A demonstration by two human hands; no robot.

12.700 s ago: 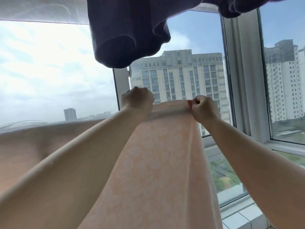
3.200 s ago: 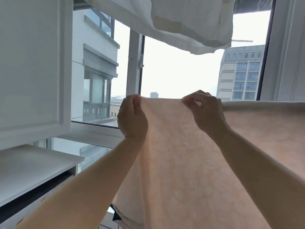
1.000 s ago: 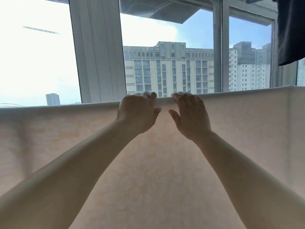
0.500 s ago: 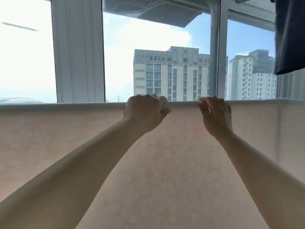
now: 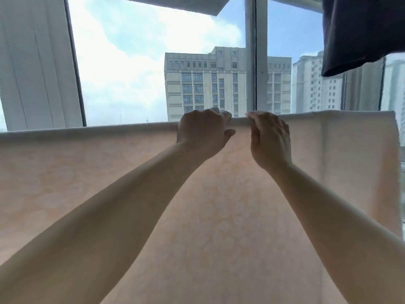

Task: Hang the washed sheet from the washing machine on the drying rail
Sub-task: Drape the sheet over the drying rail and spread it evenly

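Sheet draped over the rail, spread wide across the window — looks like the final straightening step: left hand grips the top fold, right hand rests curled fingers on it — next, smooth outward toward the ends.

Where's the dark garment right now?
Head view, top right: the dark garment hangs above the sheet's right end, up and right of the right hand.
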